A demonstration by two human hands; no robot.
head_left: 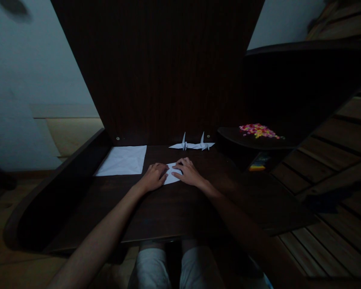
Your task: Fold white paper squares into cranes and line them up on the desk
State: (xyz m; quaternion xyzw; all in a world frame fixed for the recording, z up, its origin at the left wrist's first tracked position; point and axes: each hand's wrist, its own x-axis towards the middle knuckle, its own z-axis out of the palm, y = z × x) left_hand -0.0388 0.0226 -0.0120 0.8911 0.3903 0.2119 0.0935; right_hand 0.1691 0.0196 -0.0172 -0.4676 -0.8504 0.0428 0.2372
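A small folded sheet of white paper (172, 176) lies on the dark desk in front of me, its creased surface showing between my hands. From the left, my left hand (154, 176) rests on its edge, thumb and fingers apart. On the opposite side, my right hand (188, 171) lies over the paper with its fingers spread and the thumb pointing inward. Parts of the paper are hidden under both hands. Beyond them, two white paper cranes (184, 146) (203, 146) stand side by side against the back panel.
A larger creased white sheet (123, 160) lies at the back left of the desk (168, 216). Many small pink, red and yellow pieces (260, 131) are heaped on a curved shelf (228, 134) at the right. Beneath it sits a small yellow-edged item (257, 163). A raised side panel (57, 188) borders the left.
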